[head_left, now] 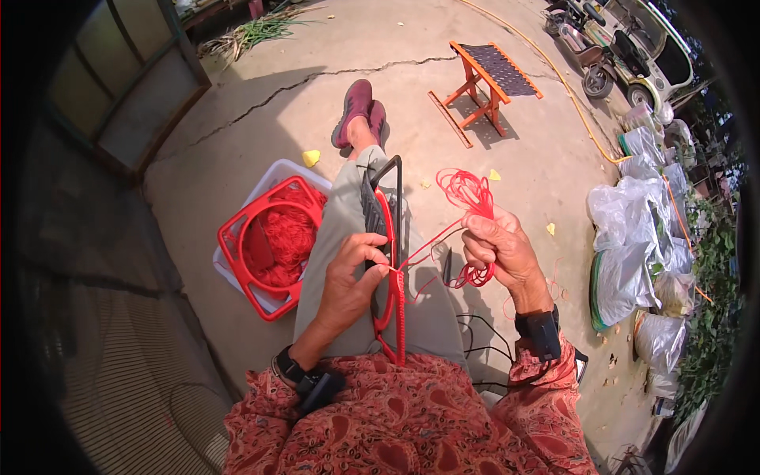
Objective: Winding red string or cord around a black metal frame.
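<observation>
A narrow black-and-red frame (385,207) stands on edge across my lap. Red cord (400,305) is wound in tight coils along its near part. Beside the coils, my left hand (348,273) pinches a strand of the cord between thumb and fingertips. To the right of the frame, my right hand (503,249) is closed around a looped bundle of red cord (465,190), with loops sticking out above and below the fist. A taut length runs from that bundle down to the coils on the frame.
Left of my legs, a red plastic basket (227,237) full of red cord sits in a white tub (226,273). A folding stool (495,87) with orange legs stands ahead. Filled plastic sacks (625,253) line the right side; vehicles (633,55) are parked far right.
</observation>
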